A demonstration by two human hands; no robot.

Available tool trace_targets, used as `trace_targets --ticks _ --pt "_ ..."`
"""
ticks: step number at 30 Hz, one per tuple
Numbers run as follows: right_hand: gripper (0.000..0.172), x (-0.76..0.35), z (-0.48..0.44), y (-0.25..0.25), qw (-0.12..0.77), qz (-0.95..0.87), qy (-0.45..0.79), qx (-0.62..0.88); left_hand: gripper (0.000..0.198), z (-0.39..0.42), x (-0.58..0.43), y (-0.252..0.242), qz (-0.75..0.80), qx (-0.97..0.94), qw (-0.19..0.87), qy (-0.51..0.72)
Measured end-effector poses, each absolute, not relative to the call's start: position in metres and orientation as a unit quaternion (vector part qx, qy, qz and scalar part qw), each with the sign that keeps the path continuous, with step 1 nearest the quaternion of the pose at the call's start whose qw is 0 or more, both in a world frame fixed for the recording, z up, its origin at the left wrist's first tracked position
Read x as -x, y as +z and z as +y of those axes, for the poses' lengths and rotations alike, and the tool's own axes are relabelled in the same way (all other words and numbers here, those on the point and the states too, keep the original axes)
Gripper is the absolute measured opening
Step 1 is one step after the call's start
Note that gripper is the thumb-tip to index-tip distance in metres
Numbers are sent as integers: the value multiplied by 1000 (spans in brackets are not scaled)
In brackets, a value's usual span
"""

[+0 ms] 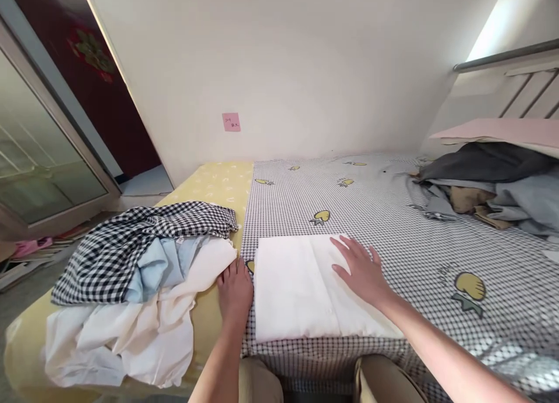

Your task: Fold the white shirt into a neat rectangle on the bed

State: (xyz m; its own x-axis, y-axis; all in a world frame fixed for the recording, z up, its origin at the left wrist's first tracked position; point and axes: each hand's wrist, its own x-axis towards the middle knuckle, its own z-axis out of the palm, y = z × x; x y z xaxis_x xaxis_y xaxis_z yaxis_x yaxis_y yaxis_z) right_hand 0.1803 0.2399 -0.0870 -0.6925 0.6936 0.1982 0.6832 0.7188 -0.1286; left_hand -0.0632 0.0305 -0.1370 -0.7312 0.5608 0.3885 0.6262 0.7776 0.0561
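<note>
A folded white cloth (292, 286) lies flat on the checked bedsheet (283, 205) in front of my knees. My right hand (358, 269) rests on its upper right part, palm down with fingers spread. Just left of the cloth, my left hand (234, 283) lies on the bed, its fingers extended and touching the edge of a clothes pile. That pile holds a black-and-white gingham garment (113, 251) on top, a light blue one (152, 269) beneath it and cream-white ones (157, 339) lowest, on a yellow sheet (227, 187).
Dark and grey clothes (484, 170) are heaped at the right, with a pink flat item (502, 129) on top. A metal bed rail (506, 55) stands behind them. On the back wall is a pink note (231, 122). A glass-paned door (39, 141) is at the left.
</note>
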Motion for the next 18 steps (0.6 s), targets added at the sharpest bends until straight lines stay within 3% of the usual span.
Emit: trace_targets --ticks 2,4,8,15,18 --pt "70 -193 209 -83 118 -949 18 290 52 30 62 -136 -926 321 178 -91" --pt "87 -203 180 -86 87 -971 32 221 51 30 61 -136 -926 320 177 -91" --pt "113 -207 150 -109 9 -980 53 190 52 30 61 -133 -925 320 182 -92" --pt "105 -197 158 -134 25 -976 79 203 53 30 63 -127 -928 320 175 -81" --pt "91 -195 163 -133 39 -978 89 185 54 25 74 -134 -925 327 172 -94"
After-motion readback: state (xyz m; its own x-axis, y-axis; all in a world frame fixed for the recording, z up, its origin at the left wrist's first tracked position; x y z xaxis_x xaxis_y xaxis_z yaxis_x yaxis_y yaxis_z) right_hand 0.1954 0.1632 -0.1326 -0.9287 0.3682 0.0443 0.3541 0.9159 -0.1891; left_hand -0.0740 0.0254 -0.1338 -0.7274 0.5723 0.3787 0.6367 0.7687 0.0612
